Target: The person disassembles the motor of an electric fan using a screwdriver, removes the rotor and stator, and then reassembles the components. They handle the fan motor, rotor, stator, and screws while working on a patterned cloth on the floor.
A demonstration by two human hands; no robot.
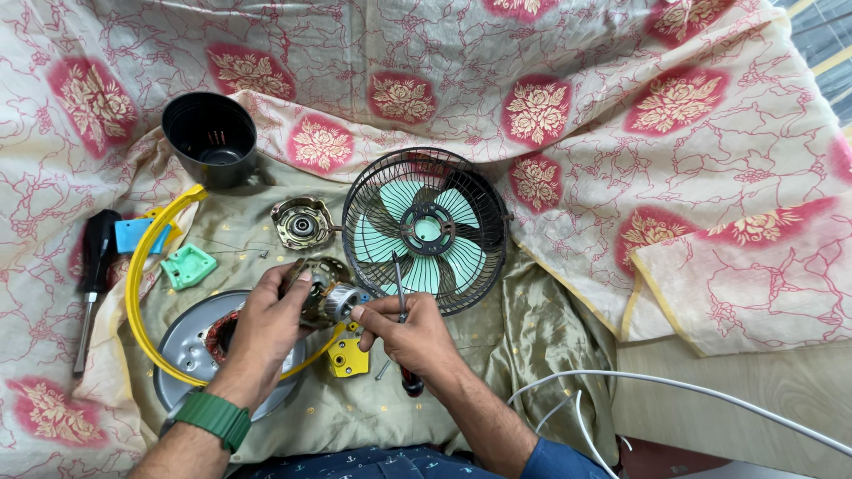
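My left hand (266, 324) grips a small fan motor (327, 293) with a brassy housing and silver rotor core, held above the cloth. My right hand (410, 335) touches the motor's right end with its fingertips while holding a screwdriver (401, 306), its shaft pointing up toward the fan and its red and black handle sticking out below the palm. A green watch (213, 419) sits on my left wrist. Just behind the hands lies a black wire fan cage with pale green blades (426, 229).
A brassy motor end cover (302, 222), black pot (210, 138), yellow ring (142, 293), grey round base plate (191, 341), green plastic piece (187, 265), blue piece (133, 234), yellow bracket (348, 355), and a black-handled screwdriver (93, 275) lie on flowered cloth. White cables (674, 386) run at right.
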